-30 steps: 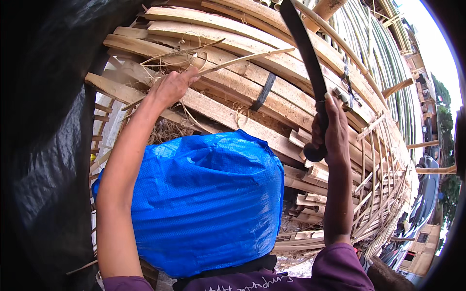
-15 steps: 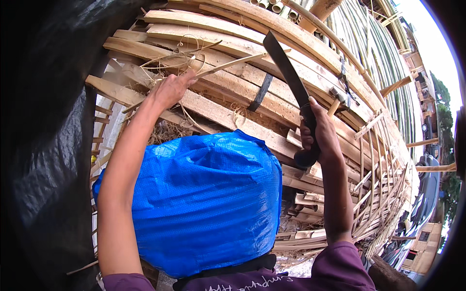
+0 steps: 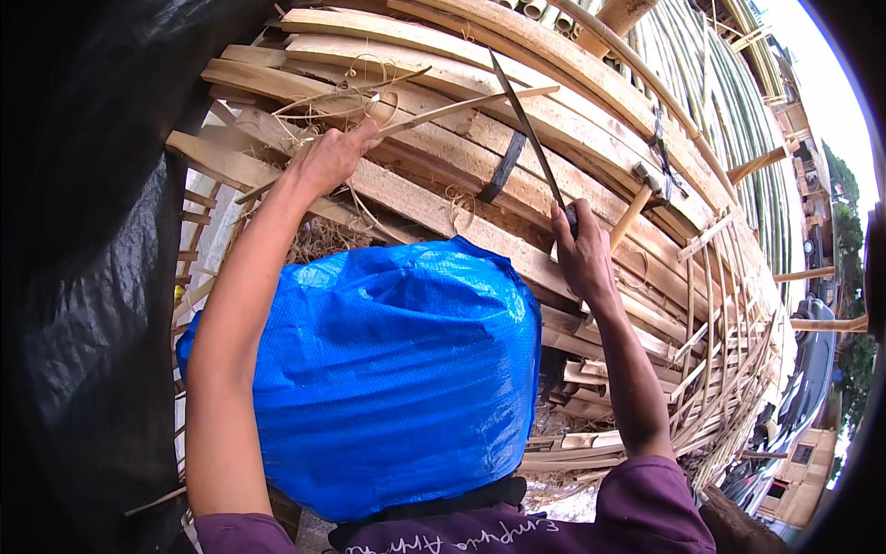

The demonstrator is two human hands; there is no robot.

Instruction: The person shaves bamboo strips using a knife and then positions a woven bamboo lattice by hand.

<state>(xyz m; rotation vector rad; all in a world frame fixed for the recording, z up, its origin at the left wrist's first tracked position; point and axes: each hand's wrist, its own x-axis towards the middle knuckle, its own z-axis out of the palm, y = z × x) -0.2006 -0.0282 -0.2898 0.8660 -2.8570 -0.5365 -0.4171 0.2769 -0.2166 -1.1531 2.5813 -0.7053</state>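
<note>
My left hand [image 3: 334, 162] is closed around a thin bamboo strip [image 3: 452, 108], which sticks out to the right past the fingers. Thin curled shavings [image 3: 374, 103] lie just beyond that hand. In my right hand [image 3: 583, 251] is the handle of a machete [image 3: 528, 129], its long dark blade pointing up and slightly left. The blade is turned nearly edge-on and crosses the far end of the strip; whether the two touch I cannot tell. A blue woven plastic sheet [image 3: 397, 369] covers my lap between the forearms.
Stacked wooden planks [image 3: 415, 175], with a black band [image 3: 501, 168] across them, lie under both hands. A hammer [image 3: 631, 214] rests on the planks right of the machete. Bamboo poles [image 3: 678, 65] fill the far right, and a dark tarp [image 3: 92, 277] hangs at left.
My right hand has moved slightly left, and the machete has turned from showing its broad side to nearly edge-on. My left hand keeps its hold on the strip, almost unmoved.
</note>
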